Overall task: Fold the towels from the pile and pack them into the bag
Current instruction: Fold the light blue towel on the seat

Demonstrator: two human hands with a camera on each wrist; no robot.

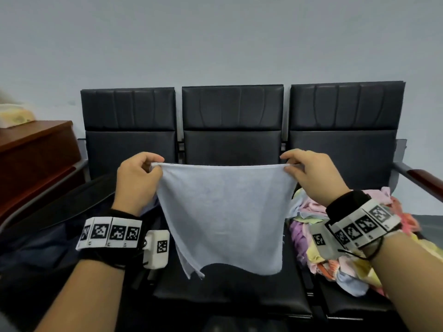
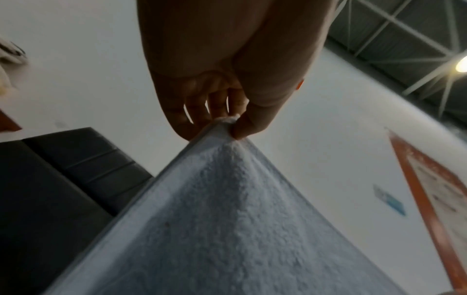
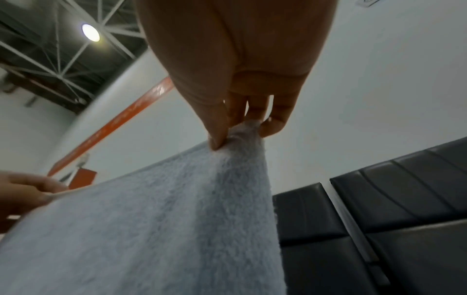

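A pale blue-grey towel (image 1: 223,212) hangs in the air above the middle seat, stretched flat by its two top corners. My left hand (image 1: 153,165) pinches the top left corner, thumb against fingers (image 2: 233,124). My right hand (image 1: 288,165) pinches the top right corner (image 3: 240,135). The towel's lower edge hangs free just above the seat cushion. The pile of towels (image 1: 340,250), in pink, yellow, purple and light blue, lies on the right seat under my right wrist. A dark bag (image 1: 55,236) lies open on the left seat, partly hidden by my left arm.
A row of three black padded seats (image 1: 232,109) stands against a pale wall. A brown wooden cabinet (image 1: 36,149) stands at the left with a yellowish package on top. A metal armrest (image 1: 419,176) bounds the right seat.
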